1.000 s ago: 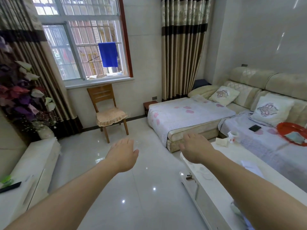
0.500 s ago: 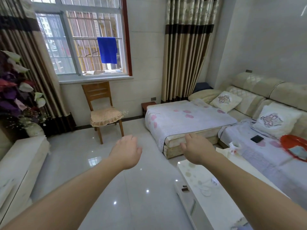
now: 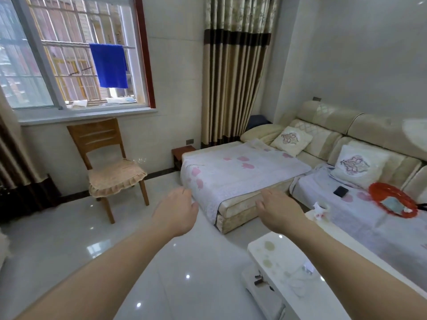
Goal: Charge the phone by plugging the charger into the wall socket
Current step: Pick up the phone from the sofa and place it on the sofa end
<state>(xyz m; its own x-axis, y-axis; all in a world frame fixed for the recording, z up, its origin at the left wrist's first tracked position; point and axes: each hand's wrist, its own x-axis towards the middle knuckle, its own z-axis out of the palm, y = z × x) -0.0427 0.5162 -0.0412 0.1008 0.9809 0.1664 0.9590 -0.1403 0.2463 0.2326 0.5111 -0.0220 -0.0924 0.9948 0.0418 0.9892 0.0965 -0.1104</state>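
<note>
A black phone [image 3: 340, 191] lies flat on the covered sofa seat at the right, beside a red tray [image 3: 390, 199]. A white charger with its coiled cable [image 3: 302, 277] rests on the white coffee table [image 3: 277, 255] at the lower right. A wall socket [image 3: 190, 141] sits low on the far wall, left of the striped curtain; another [image 3: 317, 98] is on the right wall above the sofa back. My left hand [image 3: 176, 211] and my right hand [image 3: 277, 211] are stretched out in front of me over the floor, both holding nothing, fingers loosely apart.
A wooden chair [image 3: 108, 167] with a cushion stands under the window. The sofa's chaise [image 3: 238, 176] with a floral cover juts into the room, a small red stool [image 3: 182, 151] behind it. Glossy tiled floor [image 3: 69, 239] lies to the left.
The view has moved forward and turned right: the flower vase and left cabinet have left the frame, and the sofa and chair are closer. Both hands stay outstretched and hold nothing.
</note>
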